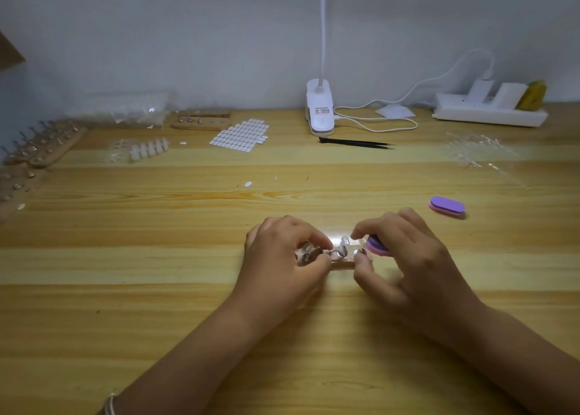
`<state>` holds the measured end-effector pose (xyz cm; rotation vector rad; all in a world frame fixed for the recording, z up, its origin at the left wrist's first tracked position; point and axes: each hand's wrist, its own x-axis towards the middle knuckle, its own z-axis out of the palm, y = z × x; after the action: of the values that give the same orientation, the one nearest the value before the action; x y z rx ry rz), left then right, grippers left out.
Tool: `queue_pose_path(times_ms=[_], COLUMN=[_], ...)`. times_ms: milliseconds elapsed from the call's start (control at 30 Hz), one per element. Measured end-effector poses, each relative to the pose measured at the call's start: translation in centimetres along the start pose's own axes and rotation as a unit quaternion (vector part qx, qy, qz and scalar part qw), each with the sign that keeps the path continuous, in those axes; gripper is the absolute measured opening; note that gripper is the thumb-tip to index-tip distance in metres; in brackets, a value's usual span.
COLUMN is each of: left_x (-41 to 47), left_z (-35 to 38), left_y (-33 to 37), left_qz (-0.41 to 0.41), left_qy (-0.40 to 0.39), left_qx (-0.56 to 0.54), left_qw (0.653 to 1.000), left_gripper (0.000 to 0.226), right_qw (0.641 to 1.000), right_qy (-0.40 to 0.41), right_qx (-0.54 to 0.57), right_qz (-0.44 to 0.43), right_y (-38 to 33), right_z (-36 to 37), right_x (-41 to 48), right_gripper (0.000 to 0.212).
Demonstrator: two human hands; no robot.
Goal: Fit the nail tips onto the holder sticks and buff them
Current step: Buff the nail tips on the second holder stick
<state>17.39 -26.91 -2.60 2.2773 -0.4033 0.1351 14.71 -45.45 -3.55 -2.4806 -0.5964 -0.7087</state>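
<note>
My left hand point(287, 257) pinches a small metal holder stick point(333, 252) that carries a clear nail tip point(344, 243), over a wooden base point(342, 264) on the table. More clear tips point(306, 247) sit on the base under my left fingers. My right hand point(408, 257) holds a purple and pink buffer block point(376, 246) beside the tip, with forefinger and thumb close to it. A second purple buffer block point(447, 206) lies on the table to the right.
Black tweezers point(356, 143) and a white clip lamp point(319, 108) stand at the back centre. A sheet of white adhesive tabs point(240, 136), loose nail tips point(147, 149) and wooden holder racks point(40, 146) lie at the back left. More clear tips point(474, 150) and a power strip point(489, 113) are at the right.
</note>
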Motion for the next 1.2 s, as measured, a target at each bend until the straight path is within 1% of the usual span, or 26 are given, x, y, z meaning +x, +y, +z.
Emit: queue_pose_path(times_ms=[100, 167, 233, 400, 467, 533, 600, 667, 733, 767, 867, 967, 1067, 1200], left_x=[-0.02, -0.05, 0.03, 0.37, 0.16, -0.06, -0.07, 0.02, 0.08, 0.09, 0.12, 0.30, 0.26, -0.22], left_z=[-0.04, -0.02, 0.13, 0.38, 0.32, 0.22, 0.10, 0.03, -0.05, -0.05, 0.19, 0.23, 0.27, 0.49], left_y=[-0.01, 0.11, 0.20, -0.02, -0.20, -0.27, -0.32, -0.43, -0.21, 0.00, 0.22, -0.24, -0.54, -0.60], left_qz=[0.007, 0.008, 0.017, 0.065, 0.091, 0.102, 0.086, 0.059, 0.028, 0.022, 0.037, 0.044, 0.045, 0.056], left_qy=[0.002, 0.002, -0.001, 0.002, 0.002, 0.010, 0.018, 0.016, -0.009, -0.026, -0.052, -0.049, -0.042, -0.030], left_qx=[-0.011, -0.015, -0.006, 0.043, 0.054, 0.049, 0.013, -0.056, -0.125, -0.137, -0.099, -0.047, -0.006, 0.046], left_qw=[1.000, 1.000, 1.000, 0.997, 0.994, 0.994, 0.996, 0.997, 0.992, 0.990, 0.993, 0.997, 0.998, 0.997], left_gripper=[0.007, 0.014, 0.016, 0.005, 0.002, 0.005, 0.007, 0.007, 0.007, 0.007, 0.008, 0.005, 0.010, 0.009], right_qw=[0.999, 0.998, 0.998, 0.999, 0.999, 0.999, 0.999, 0.998, 0.998, 0.998, 0.998, 0.998, 0.998, 0.999], right_qy=[-0.039, -0.050, -0.049, -0.041, -0.037, -0.037, -0.038, -0.042, -0.045, -0.046, -0.043, -0.044, -0.045, -0.041], right_qx=[-0.027, -0.018, -0.012, -0.006, -0.001, -0.003, -0.008, -0.008, -0.006, -0.006, -0.004, -0.002, -0.001, 0.010], right_qz=[0.027, 0.037, 0.034, 0.027, 0.030, 0.031, 0.035, 0.040, 0.042, 0.041, 0.039, 0.038, 0.039, 0.032], right_y=[0.53, 0.74, 0.78, 0.70, 0.70, 0.69, 0.72, 0.70, 0.69, 0.71, 0.81, 0.88, 0.87, 0.83], right_z=[0.09, 0.08, 0.15, 0.26, 0.22, 0.24, 0.27, 0.26, 0.26, 0.29, 0.37, 0.34, 0.34, 0.26], right_x=[0.01, 0.04, 0.08, 0.15, 0.17, 0.15, 0.09, 0.06, 0.06, 0.06, 0.02, 0.00, -0.05, -0.05], right_gripper=[0.033, 0.033, 0.031, 0.028, 0.028, 0.024, 0.015, 0.011, 0.011, 0.010, 0.011, 0.016, 0.012, 0.025])
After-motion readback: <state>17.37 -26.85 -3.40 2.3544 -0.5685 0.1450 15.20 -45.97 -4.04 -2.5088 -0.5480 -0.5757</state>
